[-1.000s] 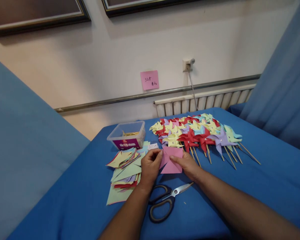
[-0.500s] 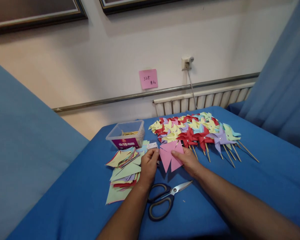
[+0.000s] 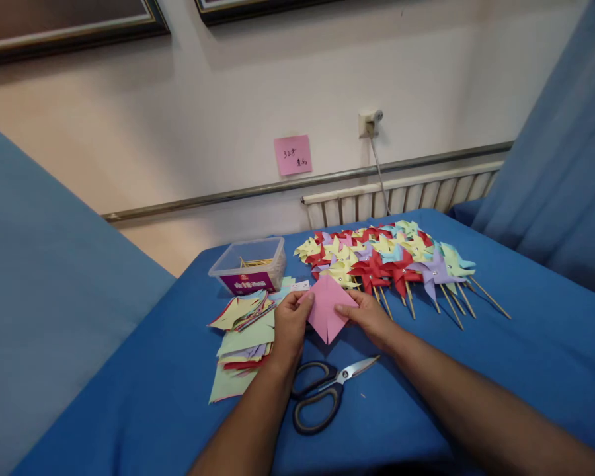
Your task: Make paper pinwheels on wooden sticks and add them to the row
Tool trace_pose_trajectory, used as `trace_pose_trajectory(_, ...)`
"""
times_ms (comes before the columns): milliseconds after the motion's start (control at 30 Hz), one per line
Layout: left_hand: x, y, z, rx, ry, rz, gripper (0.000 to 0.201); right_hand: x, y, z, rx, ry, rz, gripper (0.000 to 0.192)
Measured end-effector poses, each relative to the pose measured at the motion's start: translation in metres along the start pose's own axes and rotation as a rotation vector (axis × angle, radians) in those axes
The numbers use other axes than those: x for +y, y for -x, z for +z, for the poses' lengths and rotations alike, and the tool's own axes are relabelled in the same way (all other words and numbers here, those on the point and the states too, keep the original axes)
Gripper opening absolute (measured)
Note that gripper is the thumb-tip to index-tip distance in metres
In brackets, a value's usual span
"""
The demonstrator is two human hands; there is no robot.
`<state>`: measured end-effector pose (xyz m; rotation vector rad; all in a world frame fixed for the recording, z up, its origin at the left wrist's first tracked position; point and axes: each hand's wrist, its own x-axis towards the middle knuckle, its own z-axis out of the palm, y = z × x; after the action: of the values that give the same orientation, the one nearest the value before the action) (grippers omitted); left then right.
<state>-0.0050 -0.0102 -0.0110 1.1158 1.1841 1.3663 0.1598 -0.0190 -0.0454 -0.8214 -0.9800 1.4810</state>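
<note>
A pink square of paper (image 3: 327, 305), slit in from its corners, is held up over the table with one corner pointing down. My left hand (image 3: 291, 325) pinches its left corner between thumb and fingers. On the right side my right hand (image 3: 369, 317) grips it, thumb on the front face and fingers behind. Below the paper lies a pair of scissors (image 3: 333, 390) with dark handles, blades pointing right. Stacks of coloured paper squares (image 3: 245, 334), several with slits, lie left of my left hand.
Many finished paper pinwheels (image 3: 371, 264) on wooden sticks lie at the back right. A clear plastic box (image 3: 248, 264) holding thin sticks stands at the back left. Blue cloth (image 3: 143, 390) covers the table; a radiator (image 3: 401, 192) and wall are behind it.
The pink paper has turned from flat-edged to corner-down and moved slightly left. My right hand has shifted left with it, and both hands still hold it.
</note>
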Motion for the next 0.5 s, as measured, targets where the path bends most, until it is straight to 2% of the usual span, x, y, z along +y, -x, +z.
trace_pose_trajectory(133,0.0,-0.002,-0.002,-0.029,0.05,-0.041,0.033,-0.004,-0.006,-0.003,0.077,-0.161,-0.048,0.04)
trace_pose_trajectory(300,0.001,0.004,0.002,-0.176,0.056,-0.145,0.03,-0.012,-0.009,-0.007,0.205,-0.195,-0.116,0.041)
trace_pose_trajectory(500,0.001,0.009,0.005,-0.316,0.142,-0.196,0.041,-0.012,-0.005,-0.006,0.149,-0.076,-0.118,0.038)
